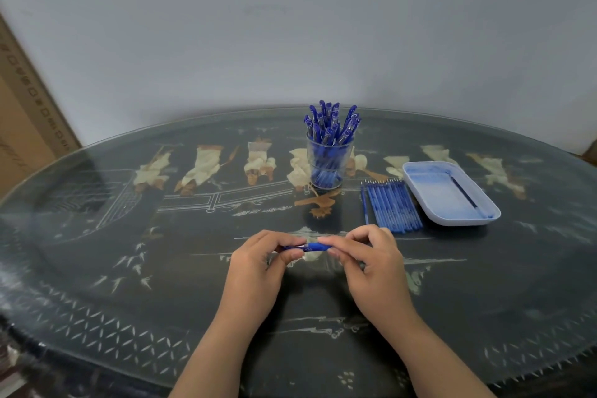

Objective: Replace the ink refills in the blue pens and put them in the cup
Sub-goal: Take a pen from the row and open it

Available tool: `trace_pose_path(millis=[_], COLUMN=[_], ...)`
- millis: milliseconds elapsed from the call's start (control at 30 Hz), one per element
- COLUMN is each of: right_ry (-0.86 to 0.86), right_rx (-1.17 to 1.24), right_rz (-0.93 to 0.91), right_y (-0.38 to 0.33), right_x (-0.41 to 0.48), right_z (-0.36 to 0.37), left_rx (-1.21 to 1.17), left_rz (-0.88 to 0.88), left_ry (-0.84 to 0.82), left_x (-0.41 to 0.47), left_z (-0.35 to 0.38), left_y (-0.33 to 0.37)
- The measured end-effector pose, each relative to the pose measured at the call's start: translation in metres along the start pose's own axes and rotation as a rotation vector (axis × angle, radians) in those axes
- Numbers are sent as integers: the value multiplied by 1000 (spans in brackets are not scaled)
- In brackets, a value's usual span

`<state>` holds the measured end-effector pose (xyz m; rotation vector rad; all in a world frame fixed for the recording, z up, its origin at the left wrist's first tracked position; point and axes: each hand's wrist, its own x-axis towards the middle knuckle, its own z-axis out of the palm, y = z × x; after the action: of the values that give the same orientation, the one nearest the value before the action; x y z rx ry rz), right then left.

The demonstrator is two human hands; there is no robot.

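At the far left edge of the frame a brown cardboard box (22, 126) leaned against a plain pale grey wall (290, 26), which filled the whole upper half of the picture. Below it spread a dark oval table (97, 236) under a glossy sheet of glass. Its top was inlaid with a row of pale robed figures across the middle and a band of small leaf marks along the near rim.

In the lower centre, the left hand (258, 268) had its thumb and curled fingers pinched round one end of a blue pen (310, 247). The pen lay level, held just above the tabletop. Behind it, at mid-frame centre, stood a clear cup (328, 161) packed with upright blue pens (329, 121), their clips rising above the rim.

The right hand (371, 262) gripped the pen's other end, its fingertips closed on the barrel and the remaining fingers bent. The two hands nearly met at the middle of the pen.

Right of the cup, a neat row of blue ink refills (392, 207) lay side by side on the glass, just beside a pale rectangular tray (465, 220). The tray was smeared blue inside, and a single dark refill (463, 192) lay in it. At the far right edge a sliver of another brown box (591, 152) showed.
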<state>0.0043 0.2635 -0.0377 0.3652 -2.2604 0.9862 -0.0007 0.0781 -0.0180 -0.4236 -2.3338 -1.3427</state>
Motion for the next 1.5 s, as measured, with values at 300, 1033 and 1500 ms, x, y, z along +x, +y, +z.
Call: trace_pose_path(millis=[300, 1033, 1500], right_ry=[2, 88, 28], right_rx=[-25, -66, -175], right_rz=[-26, 65, 178], right_y=[-1, 7, 3], right_x=[-2, -2, -2], right_z=[0, -1, 0], left_rx=[-9, 29, 383], left_rz=[-26, -85, -125], left_ry=[-7, 70, -65], left_x=[-1, 2, -1], left_z=[-1, -2, 8], left_y=[6, -8, -21])
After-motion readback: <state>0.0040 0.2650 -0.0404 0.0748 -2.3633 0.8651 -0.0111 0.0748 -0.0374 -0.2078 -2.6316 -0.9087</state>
